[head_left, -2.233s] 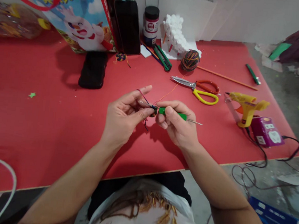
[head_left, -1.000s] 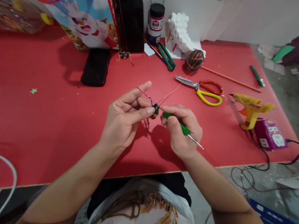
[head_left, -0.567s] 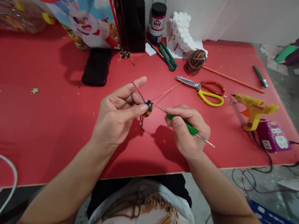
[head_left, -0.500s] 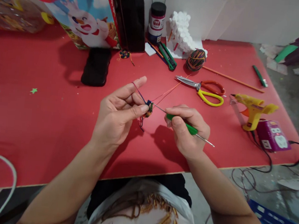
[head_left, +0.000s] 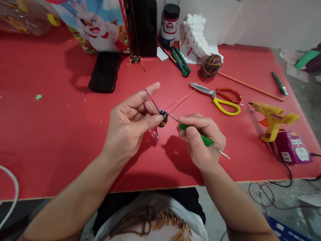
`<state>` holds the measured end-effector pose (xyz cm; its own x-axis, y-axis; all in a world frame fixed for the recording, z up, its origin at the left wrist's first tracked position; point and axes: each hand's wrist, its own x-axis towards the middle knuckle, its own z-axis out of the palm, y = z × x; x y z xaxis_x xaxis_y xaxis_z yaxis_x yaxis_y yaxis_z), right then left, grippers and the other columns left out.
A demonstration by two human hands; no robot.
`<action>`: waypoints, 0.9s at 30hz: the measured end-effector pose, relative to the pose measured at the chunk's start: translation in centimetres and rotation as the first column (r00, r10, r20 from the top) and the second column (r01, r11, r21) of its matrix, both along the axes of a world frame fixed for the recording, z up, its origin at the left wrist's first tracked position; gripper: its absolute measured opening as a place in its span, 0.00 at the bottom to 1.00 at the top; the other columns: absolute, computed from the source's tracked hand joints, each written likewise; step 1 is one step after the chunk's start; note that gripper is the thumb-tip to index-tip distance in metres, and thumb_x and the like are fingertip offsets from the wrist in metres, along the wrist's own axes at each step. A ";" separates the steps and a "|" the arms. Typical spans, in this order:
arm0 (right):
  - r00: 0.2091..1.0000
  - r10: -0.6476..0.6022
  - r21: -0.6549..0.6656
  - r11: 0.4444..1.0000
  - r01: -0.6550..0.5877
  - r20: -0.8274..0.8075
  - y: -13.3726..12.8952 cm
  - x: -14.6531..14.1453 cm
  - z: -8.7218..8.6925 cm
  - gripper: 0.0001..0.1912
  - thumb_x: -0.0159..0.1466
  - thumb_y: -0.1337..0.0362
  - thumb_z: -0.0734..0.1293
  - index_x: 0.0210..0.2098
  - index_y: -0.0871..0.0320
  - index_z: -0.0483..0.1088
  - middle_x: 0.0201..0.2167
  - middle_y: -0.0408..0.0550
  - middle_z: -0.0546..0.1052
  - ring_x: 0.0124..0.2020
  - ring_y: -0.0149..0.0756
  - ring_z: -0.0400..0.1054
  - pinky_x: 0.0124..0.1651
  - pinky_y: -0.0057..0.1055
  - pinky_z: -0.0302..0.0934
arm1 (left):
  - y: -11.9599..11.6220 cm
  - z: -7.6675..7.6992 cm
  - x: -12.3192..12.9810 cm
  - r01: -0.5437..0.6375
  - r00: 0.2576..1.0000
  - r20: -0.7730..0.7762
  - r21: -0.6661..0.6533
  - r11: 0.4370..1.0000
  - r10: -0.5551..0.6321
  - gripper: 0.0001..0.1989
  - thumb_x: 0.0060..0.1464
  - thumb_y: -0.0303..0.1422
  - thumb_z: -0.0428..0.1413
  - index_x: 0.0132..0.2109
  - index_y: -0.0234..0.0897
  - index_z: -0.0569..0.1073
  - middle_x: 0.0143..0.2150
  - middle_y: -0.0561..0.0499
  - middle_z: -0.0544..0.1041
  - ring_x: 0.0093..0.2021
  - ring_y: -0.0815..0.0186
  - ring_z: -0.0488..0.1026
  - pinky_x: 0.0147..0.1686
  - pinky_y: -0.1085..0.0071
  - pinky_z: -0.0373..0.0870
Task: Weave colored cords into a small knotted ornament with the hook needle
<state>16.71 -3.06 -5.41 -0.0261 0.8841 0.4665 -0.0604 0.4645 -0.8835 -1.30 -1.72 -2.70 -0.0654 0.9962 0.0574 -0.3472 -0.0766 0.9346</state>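
Between the thumb and fingers of my left hand (head_left: 133, 122) is a small multicoloured crochet piece (head_left: 164, 120), dark blue, green and orange. A strand of yarn runs from the piece over my raised left index finger, and loose ends dangle below. My right hand (head_left: 202, 137) grips a crochet hook (head_left: 195, 134) by its green handle. The hook's thin metal tip reaches the edge of the piece; whether it sits inside a stitch is too small to tell. Thin yarn stretches back toward a multicoloured yarn ball (head_left: 211, 65).
Scissors (head_left: 215, 97) with red and yellow handles lie behind my right hand. A yellow glue gun (head_left: 273, 121) and a purple box (head_left: 294, 147) stand at the right edge. Behind are a green cutter (head_left: 181, 62), a jar (head_left: 169, 25), a black phone (head_left: 105, 72) and an orange stick (head_left: 250, 86).
My left hand and the crochet piece have shifted slightly right, closer to my right hand. The hook stays almost where it was. The whole view has moved a little.
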 end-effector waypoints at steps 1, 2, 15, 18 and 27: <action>1.000 0.002 0.006 1.000 -0.002 -0.003 0.0 0.0 0.0 0.09 0.73 0.58 0.70 0.50 0.47 0.82 0.32 0.46 0.80 0.32 0.38 0.74 0.37 0.39 0.68 | 0.0 0.0 -0.1 0.005 1.000 0.003 -0.005 1.000 -0.005 0.28 0.49 0.26 0.73 0.58 0.44 0.83 0.31 0.55 0.78 0.30 0.70 0.76 0.37 0.71 0.78; 1.000 0.005 0.011 1.000 -0.005 -0.004 0.0 0.0 -0.1 0.09 0.73 0.58 0.70 0.50 0.47 0.82 0.31 0.46 0.80 0.32 0.38 0.74 0.38 0.40 0.68 | 0.1 0.0 -0.1 0.012 1.000 0.006 -0.010 1.000 -0.012 0.28 0.49 0.26 0.73 0.57 0.45 0.83 0.31 0.55 0.78 0.30 0.69 0.76 0.37 0.70 0.78; 1.000 0.022 0.004 1.000 -0.022 -0.006 0.2 0.1 -0.1 0.09 0.73 0.57 0.70 0.49 0.48 0.82 0.32 0.47 0.80 0.31 0.38 0.73 0.37 0.40 0.67 | 0.3 -0.1 -0.4 0.040 0.997 0.063 -0.040 0.998 -0.037 0.28 0.47 0.25 0.74 0.57 0.42 0.83 0.30 0.56 0.79 0.30 0.71 0.76 0.37 0.72 0.77; 1.000 0.021 0.041 0.999 -0.020 -0.023 0.2 0.0 -0.2 0.09 0.73 0.59 0.70 0.49 0.48 0.83 0.31 0.46 0.79 0.31 0.37 0.73 0.36 0.39 0.66 | 0.4 -0.1 -0.6 0.061 0.995 0.088 -0.066 0.996 -0.055 0.29 0.47 0.25 0.74 0.57 0.41 0.83 0.30 0.56 0.79 0.30 0.70 0.76 0.38 0.71 0.78; 0.998 0.054 0.083 0.995 -0.052 -0.027 0.6 0.3 -0.5 0.09 0.72 0.61 0.71 0.50 0.51 0.83 0.32 0.46 0.80 0.31 0.36 0.74 0.35 0.37 0.67 | 0.3 0.7 -0.1 0.048 0.982 0.188 -0.127 0.991 -0.024 0.28 0.42 0.22 0.74 0.54 0.36 0.84 0.28 0.56 0.80 0.28 0.73 0.75 0.35 0.76 0.76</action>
